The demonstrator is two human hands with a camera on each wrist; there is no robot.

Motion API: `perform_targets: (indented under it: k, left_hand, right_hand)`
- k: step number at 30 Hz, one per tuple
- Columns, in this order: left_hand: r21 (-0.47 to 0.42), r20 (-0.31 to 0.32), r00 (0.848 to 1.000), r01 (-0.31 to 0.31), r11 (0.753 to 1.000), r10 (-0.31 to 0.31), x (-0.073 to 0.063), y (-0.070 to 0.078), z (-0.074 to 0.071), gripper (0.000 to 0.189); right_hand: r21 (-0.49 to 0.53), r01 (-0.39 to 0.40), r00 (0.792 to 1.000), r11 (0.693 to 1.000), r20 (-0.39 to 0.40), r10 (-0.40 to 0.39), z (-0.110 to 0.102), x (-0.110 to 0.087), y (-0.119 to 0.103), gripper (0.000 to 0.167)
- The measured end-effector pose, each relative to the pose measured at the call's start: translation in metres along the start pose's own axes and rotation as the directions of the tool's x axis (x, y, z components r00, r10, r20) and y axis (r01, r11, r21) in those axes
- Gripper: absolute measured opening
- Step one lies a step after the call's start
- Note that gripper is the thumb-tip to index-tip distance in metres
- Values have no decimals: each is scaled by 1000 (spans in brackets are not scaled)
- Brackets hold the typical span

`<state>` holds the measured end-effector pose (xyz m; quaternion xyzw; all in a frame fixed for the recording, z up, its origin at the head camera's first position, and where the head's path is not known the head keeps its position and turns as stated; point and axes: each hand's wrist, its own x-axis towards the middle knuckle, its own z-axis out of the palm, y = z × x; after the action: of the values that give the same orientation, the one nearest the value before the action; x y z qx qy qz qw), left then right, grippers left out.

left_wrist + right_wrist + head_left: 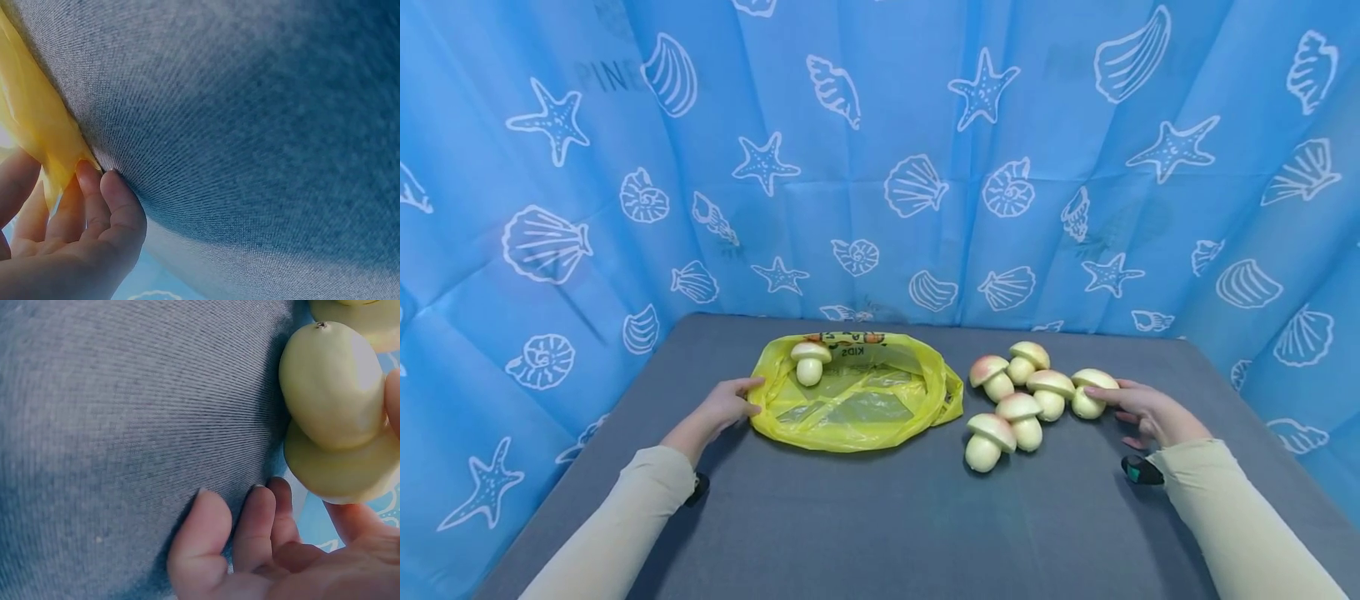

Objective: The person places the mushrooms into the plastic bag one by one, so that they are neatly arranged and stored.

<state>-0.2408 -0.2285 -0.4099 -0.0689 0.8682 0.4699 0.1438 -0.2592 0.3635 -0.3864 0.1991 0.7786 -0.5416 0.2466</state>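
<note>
A yellow plastic bag lies with its mouth spread wide on the table, and one toy mushroom sits inside near its far left side. My left hand pinches the bag's left edge between thumb and fingers; the left wrist view shows the yellow film among the fingertips. On the right, my right hand has its thumb and index finger on either side of the rightmost toy mushroom. That mushroom shows its pale stem in the right wrist view, while the other fingers rest close to the cloth.
Several more toy mushrooms with reddish, pale caps cluster between the bag and my right hand, among them a front one and a back one. Grey cloth covers the table. A blue shell-patterned curtain hangs behind and along both sides.
</note>
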Motion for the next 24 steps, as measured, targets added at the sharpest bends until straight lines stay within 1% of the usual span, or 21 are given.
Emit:
perform_targets:
  k: [3,8,10,12,17,20,24]
  left_hand:
    - [2,0,1000,0,1000,0,0,0,-1,58]
    - [2,-6,1000,7,1000,-7,3,2,-1,58]
    - [0,-8,1000,13,1000,-13,3,2,0,58]
    - [-3,-7,1000,24,1000,-24,3,2,0,58]
    - [-9,-5,998,56,998,-56,3,1,0,58]
    - [-9,-3,998,67,998,-67,4,1,-1,58]
    - [-20,0,996,84,996,-84,5,1,-2,58]
  right_hand:
    - [3,-4,1000,1000,0,4,-1,0,-1,106]
    - [51,-22,999,998,-49,24,-2,-1,-2,111]
    - [65,-24,998,998,-50,27,-2,-2,-4,108]
    - [65,-19,999,998,-36,22,-3,-4,-5,103]
    - [24,4,1000,1000,-1,-4,-5,-12,-7,98]
    - [8,28,999,1000,27,-28,-8,-19,-5,95]
    - [-3,79,995,997,57,-79,-12,-26,-4,88]
